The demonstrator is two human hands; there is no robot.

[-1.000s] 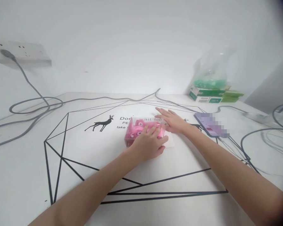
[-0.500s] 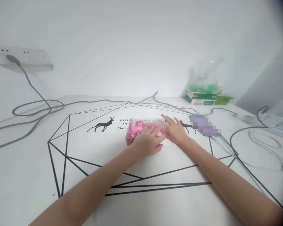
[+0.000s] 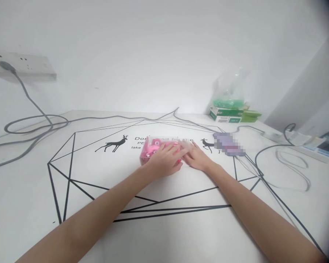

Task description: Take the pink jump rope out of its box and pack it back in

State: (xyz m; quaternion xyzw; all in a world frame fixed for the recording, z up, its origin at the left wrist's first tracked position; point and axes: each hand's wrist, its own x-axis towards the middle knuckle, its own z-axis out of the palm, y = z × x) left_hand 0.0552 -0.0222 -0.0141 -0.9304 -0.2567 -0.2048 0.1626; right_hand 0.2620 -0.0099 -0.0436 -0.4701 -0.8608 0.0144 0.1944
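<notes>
A clear plastic box (image 3: pixel 144 155) lies on the white table, with bright pink things inside that bear eye-like spots. My left hand (image 3: pixel 163 160) is laid across its top and near side, gripping it, with the thumb low at the near right. My right hand (image 3: pixel 197 157) is at the box's right end, its fingers on the transparent end beside my left fingertips. Part of the box and its contents is hidden under my left hand. What exactly the right fingertips pinch is hard to make out.
Black deer, lines and lettering are printed on the white tabletop (image 3: pixel 79 204). To the right lies a blurred purple item (image 3: pixel 229 143) near cables. Green and white boxes (image 3: pixel 226 114) with a clear bag (image 3: pixel 229 91) on top stand at the back. A grey cable (image 3: pixel 30 96) runs from a wall socket (image 3: pixel 30 65).
My right hand has closed in on the box's right end, its fingers less spread. My left hand stays on the box. The whole view has shifted slightly.
</notes>
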